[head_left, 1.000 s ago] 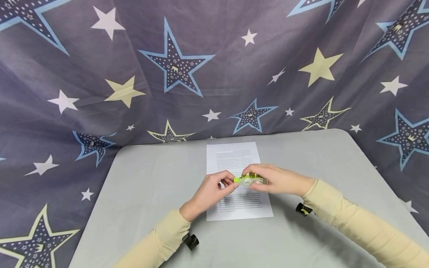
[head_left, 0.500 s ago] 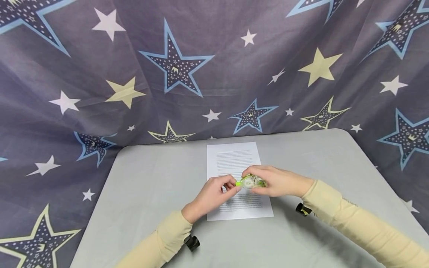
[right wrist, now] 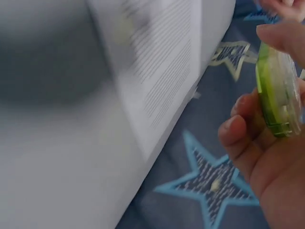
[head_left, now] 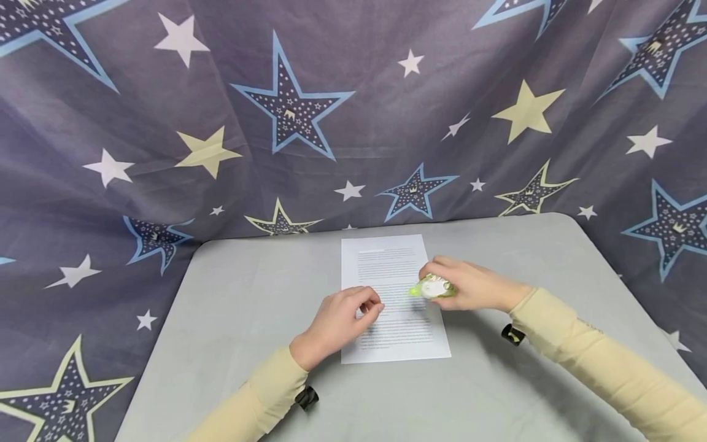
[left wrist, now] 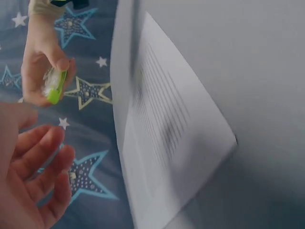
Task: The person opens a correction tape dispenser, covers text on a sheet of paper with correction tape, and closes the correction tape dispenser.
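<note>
My right hand [head_left: 472,285] grips a correction tape [head_left: 436,286] with a clear body and a bright green tip pointing left, held above the sheet's right side. The right wrist view shows its green edge and clear side [right wrist: 276,90] between thumb and fingers. My left hand [head_left: 342,316] hovers over the left part of the printed sheet [head_left: 394,344]. Its fingers [left wrist: 43,167] are loosely curled with nothing between them, apart from the tape. The white sheet lies flat, covered with lines of small text.
The sheet lies on a grey table [head_left: 265,294] with rounded far corners. Behind and beside it hangs a dark curtain [head_left: 331,73] with printed stars. Each sleeve carries a small black wrist camera [head_left: 307,398].
My left fingers have let go of the tape's green tip and drawn slightly left. My right hand has moved right and a little away from me, carrying the correction tape.
</note>
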Action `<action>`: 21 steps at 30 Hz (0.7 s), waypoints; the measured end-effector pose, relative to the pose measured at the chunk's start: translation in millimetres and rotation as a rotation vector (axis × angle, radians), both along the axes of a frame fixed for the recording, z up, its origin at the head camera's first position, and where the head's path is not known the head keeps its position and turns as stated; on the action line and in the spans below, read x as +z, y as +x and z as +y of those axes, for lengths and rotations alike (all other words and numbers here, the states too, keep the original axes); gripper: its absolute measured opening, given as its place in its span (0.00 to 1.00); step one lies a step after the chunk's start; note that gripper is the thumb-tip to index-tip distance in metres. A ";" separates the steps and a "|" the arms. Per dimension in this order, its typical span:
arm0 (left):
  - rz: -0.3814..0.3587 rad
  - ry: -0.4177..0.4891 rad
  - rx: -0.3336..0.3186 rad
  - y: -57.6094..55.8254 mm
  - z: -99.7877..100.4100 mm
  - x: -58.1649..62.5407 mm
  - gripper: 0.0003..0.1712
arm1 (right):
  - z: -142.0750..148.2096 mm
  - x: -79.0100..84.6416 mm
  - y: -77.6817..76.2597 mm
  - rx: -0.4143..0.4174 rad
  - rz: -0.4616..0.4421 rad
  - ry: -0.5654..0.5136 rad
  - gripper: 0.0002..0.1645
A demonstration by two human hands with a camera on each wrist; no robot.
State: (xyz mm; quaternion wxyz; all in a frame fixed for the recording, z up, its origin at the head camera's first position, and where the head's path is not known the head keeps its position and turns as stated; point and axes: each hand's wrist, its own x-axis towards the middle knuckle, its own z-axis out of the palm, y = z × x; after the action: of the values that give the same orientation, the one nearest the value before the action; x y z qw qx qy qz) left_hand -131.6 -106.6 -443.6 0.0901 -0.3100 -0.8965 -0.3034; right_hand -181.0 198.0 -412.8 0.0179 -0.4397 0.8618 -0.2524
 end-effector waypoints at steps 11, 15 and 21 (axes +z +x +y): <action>0.211 -0.211 0.213 -3.7 -33.6 -4.9 0.10 | 64.6 -29.4 -46.4 -0.271 -0.006 0.002 0.25; 0.224 -0.219 0.260 -5.8 -44.4 -5.5 0.11 | 87.6 -40.6 -61.5 -0.376 -0.035 0.055 0.28; 0.192 -0.204 0.278 -6.7 -54.1 -7.3 0.10 | 114.1 -51.7 -83.2 -0.494 -0.087 0.127 0.28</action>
State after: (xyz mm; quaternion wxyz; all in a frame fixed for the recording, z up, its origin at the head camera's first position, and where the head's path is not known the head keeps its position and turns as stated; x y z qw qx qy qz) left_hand -138.3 -160.7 -450.9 0.1842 -0.2182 -0.9441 -0.1647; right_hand -264.2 312.1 -464.6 0.0202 -0.2026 0.9556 -0.2132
